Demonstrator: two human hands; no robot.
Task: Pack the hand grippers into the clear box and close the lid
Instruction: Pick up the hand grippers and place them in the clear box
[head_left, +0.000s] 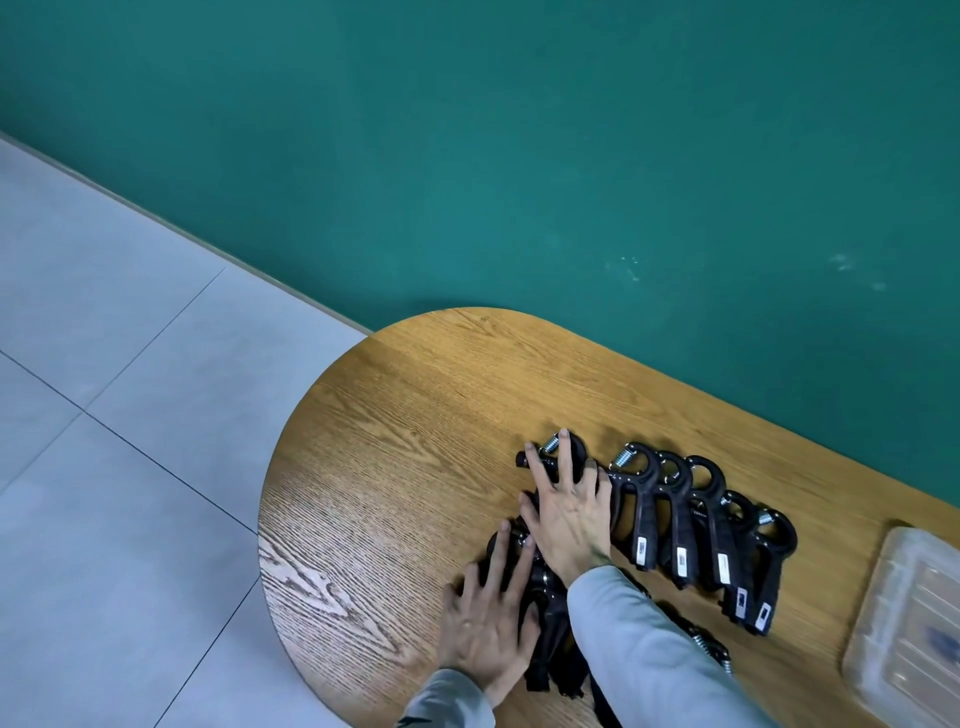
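Both hands flat, fingers spread: left hand (485, 631) and right hand (569, 512) pressing on black hand grippers (680, 525) rowed across wooden table (395, 415). Clear box (906, 618) well right, contents unclear.

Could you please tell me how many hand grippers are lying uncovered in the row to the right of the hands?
5, side by side on the wooden table, at and. More lie partly hidden under the left hand, right hand and sleeve.
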